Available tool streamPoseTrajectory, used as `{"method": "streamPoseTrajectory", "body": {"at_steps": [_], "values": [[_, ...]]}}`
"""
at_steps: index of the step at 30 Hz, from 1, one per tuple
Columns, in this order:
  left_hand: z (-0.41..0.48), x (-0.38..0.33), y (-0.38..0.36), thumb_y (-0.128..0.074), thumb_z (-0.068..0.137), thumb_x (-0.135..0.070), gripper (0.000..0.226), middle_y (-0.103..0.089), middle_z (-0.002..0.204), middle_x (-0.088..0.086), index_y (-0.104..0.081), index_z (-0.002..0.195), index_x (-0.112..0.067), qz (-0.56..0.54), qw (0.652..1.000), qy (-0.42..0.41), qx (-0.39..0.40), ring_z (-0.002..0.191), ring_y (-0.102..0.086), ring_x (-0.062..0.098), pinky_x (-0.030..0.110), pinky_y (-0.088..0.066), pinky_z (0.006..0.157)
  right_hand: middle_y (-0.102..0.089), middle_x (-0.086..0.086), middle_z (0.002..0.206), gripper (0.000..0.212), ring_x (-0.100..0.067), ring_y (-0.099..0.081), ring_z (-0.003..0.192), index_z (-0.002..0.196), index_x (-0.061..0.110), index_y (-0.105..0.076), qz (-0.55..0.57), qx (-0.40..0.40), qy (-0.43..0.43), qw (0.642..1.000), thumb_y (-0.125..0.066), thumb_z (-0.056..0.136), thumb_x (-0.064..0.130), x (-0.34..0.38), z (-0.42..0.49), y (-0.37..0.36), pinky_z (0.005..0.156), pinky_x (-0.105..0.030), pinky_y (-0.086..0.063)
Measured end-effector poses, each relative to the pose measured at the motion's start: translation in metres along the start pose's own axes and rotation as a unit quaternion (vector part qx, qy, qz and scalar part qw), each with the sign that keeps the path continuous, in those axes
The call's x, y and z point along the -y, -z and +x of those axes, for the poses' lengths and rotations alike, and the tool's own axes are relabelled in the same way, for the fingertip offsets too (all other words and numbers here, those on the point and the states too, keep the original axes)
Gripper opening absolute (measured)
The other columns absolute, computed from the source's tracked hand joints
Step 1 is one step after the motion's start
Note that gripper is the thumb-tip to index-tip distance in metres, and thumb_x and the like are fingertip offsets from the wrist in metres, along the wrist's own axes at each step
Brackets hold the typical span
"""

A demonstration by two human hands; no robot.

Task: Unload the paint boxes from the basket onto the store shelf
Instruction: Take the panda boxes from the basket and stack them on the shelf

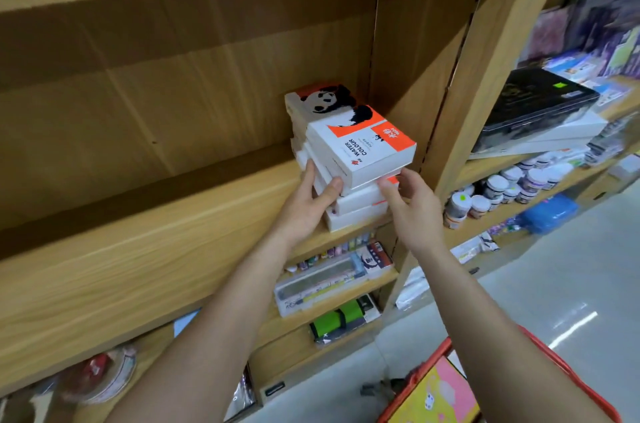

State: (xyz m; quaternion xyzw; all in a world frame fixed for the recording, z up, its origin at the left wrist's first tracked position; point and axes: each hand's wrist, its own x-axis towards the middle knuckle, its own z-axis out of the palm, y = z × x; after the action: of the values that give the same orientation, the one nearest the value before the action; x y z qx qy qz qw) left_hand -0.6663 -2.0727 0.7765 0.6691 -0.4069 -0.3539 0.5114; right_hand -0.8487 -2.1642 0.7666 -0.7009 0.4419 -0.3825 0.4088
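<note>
Two hands meet at the stack of paint boxes on the wooden shelf. Your left hand clasps the stack's near left corner, thumb pressed on the front face just under the top box, fingers wrapped up the left side. Your right hand touches the stack's near right corner, fingertips against the lower boxes below the top box's overhang; its fingers are curled in loosely, and you cannot tell whether they truly pinch anything. The top box, white and orange with a panda and "WATER COLOUR" printed on it, lies skewed on the stack, jutting toward you. Behind the stack is the shelf's back panel; to its right, the upright divider. Well below the stack, at the lower right, sits the red basket on the floor.
</note>
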Motion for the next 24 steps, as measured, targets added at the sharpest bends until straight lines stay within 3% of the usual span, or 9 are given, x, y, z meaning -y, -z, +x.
{"method": "streamPoseTrajectory", "body": {"at_steps": [2, 4, 6, 8, 10, 12, 18, 21, 24], "values": [[0.015, -0.002, -0.003, -0.057, 0.089, -0.068, 0.085, -0.048, 0.106, -0.057, -0.018, 0.16, -0.04, 0.012, 1.0, -0.003, 0.003, 0.098, -0.046, -0.033, 0.008, -0.037, 0.081, -0.074, 0.005, 0.121, 0.059, -0.011, -0.068, 0.107, 0.138, 0.02, -0.06, -0.012, -0.065, -0.017, 0.998, -0.059, 0.094, 0.059, -0.001, -0.001, -0.005, 0.089, -0.036, -0.056], [0.028, -0.006, -0.006, -0.056, 0.097, -0.056, 0.071, -0.054, 0.104, -0.056, -0.024, 0.158, -0.039, 0.018, 1.0, -0.012, 0.01, 0.097, -0.052, -0.031, 0.005, -0.04, 0.08, -0.072, 0.015, 0.119, 0.048, -0.007, -0.067, 0.109, 0.135, 0.029, -0.06, -0.002, -0.078, -0.007, 0.997, -0.063, 0.094, 0.054, -0.004, -0.008, -0.011, 0.094, -0.035, -0.057], [0.041, -0.011, -0.01, -0.056, 0.099, -0.053, 0.06, -0.061, 0.119, -0.042, -0.029, 0.151, -0.047, 0.015, 0.999, -0.018, 0.022, 0.109, -0.057, -0.017, 0.012, -0.044, 0.088, -0.07, 0.025, 0.119, 0.04, 0.002, -0.066, 0.109, 0.128, 0.046, -0.057, -0.002, -0.051, 0.022, 0.998, -0.071, 0.09, 0.047, -0.005, -0.012, -0.014, 0.094, -0.024, -0.056], [0.056, -0.016, -0.017, -0.06, 0.097, -0.053, 0.052, -0.063, 0.132, -0.022, -0.037, 0.143, -0.049, 0.007, 0.999, -0.028, 0.035, 0.117, -0.06, 0.0, 0.025, -0.048, 0.095, -0.068, 0.018, 0.128, 0.054, -0.006, -0.065, 0.118, 0.136, 0.035, -0.053, -0.028, -0.026, 0.031, 0.999, -0.076, 0.088, 0.042, -0.007, -0.004, -0.014, 0.098, -0.032, -0.055], [0.066, -0.018, -0.026, -0.065, 0.091, -0.057, 0.062, -0.064, 0.134, -0.014, -0.04, 0.145, -0.041, 0.003, 0.999, -0.032, 0.043, 0.117, -0.061, 0.003, 0.033, -0.05, 0.1, -0.066, 0.001, 0.134, 0.069, -0.023, -0.061, 0.124, 0.143, 0.017, -0.046, -0.092, -0.036, 0.03, 0.995, -0.078, 0.087, 0.041, -0.009, 0.01, -0.012, 0.1, -0.045, -0.053], [0.07, -0.016, -0.027, -0.069, 0.084, -0.061, 0.081, -0.062, 0.138, -0.012, -0.032, 0.152, -0.038, 0.01, 0.998, -0.027, 0.055, 0.12, -0.06, 0.005, 0.037, -0.048, 0.104, -0.068, -0.007, 0.129, 0.071, -0.034, -0.061, 0.119, 0.143, 0.011, -0.045, -0.139, -0.057, 0.015, 0.989, -0.078, 0.086, 0.039, -0.012, 0.023, -0.01, 0.095, -0.049, -0.052], [0.068, 0.011, 0.0, -0.091, 0.054, -0.051, 0.139, -0.032, 0.166, -0.002, -0.008, 0.163, -0.029, 0.086, 0.989, -0.006, 0.122, 0.15, -0.033, 0.014, 0.044, -0.03, 0.122, -0.061, -0.008, 0.13, 0.077, -0.031, -0.058, 0.121, 0.147, 0.017, -0.043, -0.173, -0.12, -0.021, 0.977, -0.08, 0.083, 0.039, -0.019, 0.029, -0.021, 0.094, -0.047, -0.052], [0.076, 0.009, -0.009, -0.09, 0.064, -0.049, 0.13, -0.039, 0.162, 0.01, -0.007, 0.163, -0.029, 0.184, 0.979, -0.025, 0.082, 0.146, -0.042, 0.025, 0.049, -0.04, 0.116, -0.058, -0.005, 0.126, 0.062, -0.025, -0.062, 0.113, 0.139, 0.015, -0.049, -0.124, -0.175, -0.023, 0.977, -0.079, 0.087, 0.029, -0.021, 0.029, -0.024, 0.093, -0.048, -0.054], [0.082, 0.008, -0.03, -0.081, 0.076, -0.055, 0.117, -0.057, 0.148, 0.013, -0.008, 0.163, -0.025, 0.332, 0.942, -0.059, -0.004, 0.133, -0.054, 0.033, 0.046, -0.048, 0.105, -0.06, -0.006, 0.13, 0.047, -0.023, -0.064, 0.111, 0.137, 0.012, -0.055, -0.138, -0.199, 0.017, 0.97, -0.07, 0.095, 0.023, -0.027, 0.024, -0.019, 0.096, -0.047, -0.055]]}}
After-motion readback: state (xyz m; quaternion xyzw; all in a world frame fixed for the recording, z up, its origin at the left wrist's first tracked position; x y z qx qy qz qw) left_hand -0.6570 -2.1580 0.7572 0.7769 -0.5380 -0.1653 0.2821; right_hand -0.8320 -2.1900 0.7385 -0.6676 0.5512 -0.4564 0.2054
